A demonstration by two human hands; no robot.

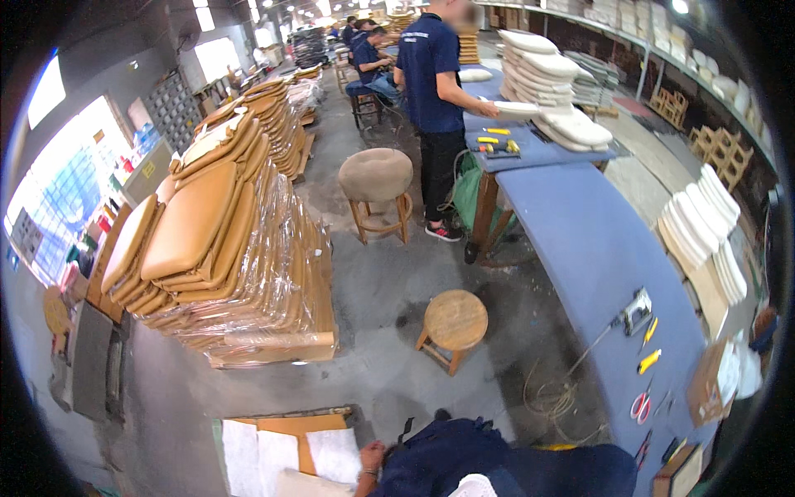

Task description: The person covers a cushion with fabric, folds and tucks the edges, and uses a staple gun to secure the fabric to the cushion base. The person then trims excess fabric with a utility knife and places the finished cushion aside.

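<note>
Lower edge of frame, left of centre: left hand beside the wearer's dark clothing, fingers curled in. Cannot tell whether they close on anything. Right hand out of view.

White sheets lie just left of this hand, at the bottom of the frame, flat over a tan panel. Spread side by side, probably so each can be reached separately; contact with the hand unclear.

Centre left: tall stack of tan cushions, bound in clear plastic wrap, which presumably keeps the layers from sliding.

Right: long blue tabletop. Hose-fed tool, yellow cutter and red-handled scissors lie spaced along it, apparently for easy pick-up; the hose trails off the inner edge, perhaps to leave the surface free.

Upper centre: a co-worker holds a white cushion level at the far tabletop's edge, beside a pile of similar ones, likely to keep them close.
</note>
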